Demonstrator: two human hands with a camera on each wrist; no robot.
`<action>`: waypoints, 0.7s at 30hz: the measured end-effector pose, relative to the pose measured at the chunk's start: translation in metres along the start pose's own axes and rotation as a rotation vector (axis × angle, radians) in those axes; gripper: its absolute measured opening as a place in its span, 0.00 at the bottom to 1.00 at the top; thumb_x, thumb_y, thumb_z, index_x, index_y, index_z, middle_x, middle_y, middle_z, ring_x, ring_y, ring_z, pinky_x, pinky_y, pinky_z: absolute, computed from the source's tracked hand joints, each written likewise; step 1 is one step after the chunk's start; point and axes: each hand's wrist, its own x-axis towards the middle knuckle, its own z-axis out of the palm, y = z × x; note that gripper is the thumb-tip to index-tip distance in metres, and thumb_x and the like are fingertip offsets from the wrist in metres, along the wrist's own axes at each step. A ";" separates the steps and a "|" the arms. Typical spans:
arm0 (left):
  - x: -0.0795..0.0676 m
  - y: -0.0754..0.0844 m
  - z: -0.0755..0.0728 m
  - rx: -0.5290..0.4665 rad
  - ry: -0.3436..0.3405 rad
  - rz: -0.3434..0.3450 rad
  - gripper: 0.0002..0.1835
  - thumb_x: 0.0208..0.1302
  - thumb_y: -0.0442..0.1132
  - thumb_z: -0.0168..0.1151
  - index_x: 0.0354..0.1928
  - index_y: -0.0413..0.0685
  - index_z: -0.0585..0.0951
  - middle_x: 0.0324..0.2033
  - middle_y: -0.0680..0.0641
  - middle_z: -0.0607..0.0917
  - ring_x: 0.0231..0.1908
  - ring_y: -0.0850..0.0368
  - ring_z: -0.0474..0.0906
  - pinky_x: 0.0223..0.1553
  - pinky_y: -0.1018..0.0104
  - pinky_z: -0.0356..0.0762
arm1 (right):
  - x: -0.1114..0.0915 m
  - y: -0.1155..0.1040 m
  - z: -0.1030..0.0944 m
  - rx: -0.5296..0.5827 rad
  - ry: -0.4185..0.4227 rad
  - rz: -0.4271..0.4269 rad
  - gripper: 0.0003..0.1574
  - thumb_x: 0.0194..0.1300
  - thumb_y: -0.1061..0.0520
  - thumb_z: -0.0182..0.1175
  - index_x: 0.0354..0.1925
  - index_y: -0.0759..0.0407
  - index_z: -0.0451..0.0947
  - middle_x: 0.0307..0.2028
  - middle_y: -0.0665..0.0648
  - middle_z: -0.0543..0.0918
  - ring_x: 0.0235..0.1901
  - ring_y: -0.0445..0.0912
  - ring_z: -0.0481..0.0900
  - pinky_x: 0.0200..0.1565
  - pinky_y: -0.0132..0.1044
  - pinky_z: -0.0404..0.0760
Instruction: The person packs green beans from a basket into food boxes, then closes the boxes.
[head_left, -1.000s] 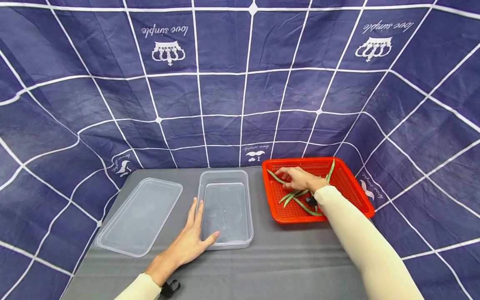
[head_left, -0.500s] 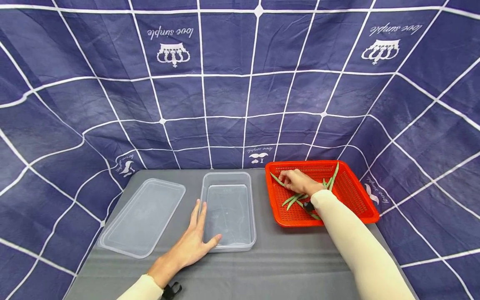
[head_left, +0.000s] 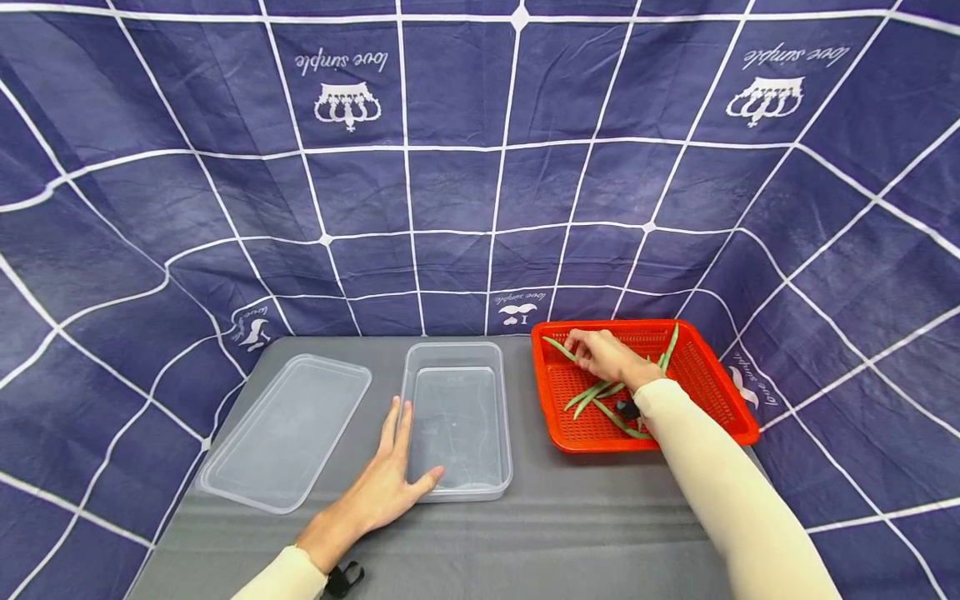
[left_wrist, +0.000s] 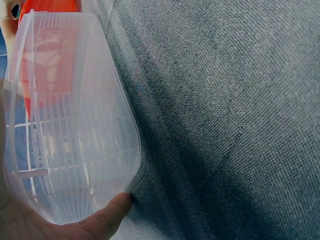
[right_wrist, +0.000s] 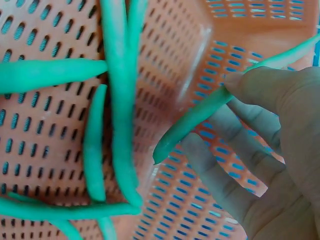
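Note:
In the head view my right hand (head_left: 609, 358) is over the left part of a red perforated basket (head_left: 551, 408). Thumb and fingers pinch a green bean (right_wrist: 200, 110), its pointed end sticking out past the fingertips in the right wrist view. Several other green beans (right_wrist: 117, 100) lie crossed on the basket floor below. My left hand (head_left: 386, 492) rests against the near left corner of a clear plastic container (head_left: 453, 425), fingers extended along its left side and thumb at its front edge. In the left wrist view the thumb touches the container wall (left_wrist: 90, 145).
A clear flat lid (head_left: 288, 433) lies on the grey tabletop (head_left: 525, 542) left of the container. Behind and on both sides hangs a blue cloth with white lines (head_left: 450, 192). A gap of tabletop separates container and basket.
My right hand closed on the bean at the basket's left and has shifted slightly right and up with it. The left hand keeps its place on the container.

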 end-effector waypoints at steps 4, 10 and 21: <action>0.000 -0.001 0.000 -0.001 0.003 0.003 0.67 0.77 0.62 0.76 0.96 0.36 0.43 0.96 0.31 0.37 0.87 0.20 0.63 0.78 0.30 0.78 | -0.003 -0.049 -0.026 -0.009 0.019 -0.012 0.22 0.62 0.71 0.68 0.51 0.52 0.85 0.32 0.50 0.92 0.31 0.42 0.86 0.37 0.38 0.83; 0.002 0.000 -0.001 -0.010 0.007 0.005 0.68 0.77 0.62 0.76 0.96 0.36 0.43 0.96 0.31 0.38 0.88 0.20 0.63 0.79 0.31 0.77 | -0.006 -0.115 -0.058 -0.045 0.026 0.067 0.21 0.65 0.76 0.68 0.52 0.60 0.86 0.34 0.58 0.93 0.34 0.47 0.88 0.41 0.40 0.84; 0.000 0.000 0.000 -0.023 -0.001 -0.016 0.70 0.76 0.61 0.77 0.96 0.36 0.40 0.96 0.33 0.37 0.90 0.23 0.58 0.81 0.32 0.75 | 0.011 -0.146 -0.068 -0.115 0.049 0.030 0.22 0.70 0.73 0.71 0.58 0.58 0.88 0.38 0.57 0.96 0.40 0.50 0.92 0.49 0.51 0.89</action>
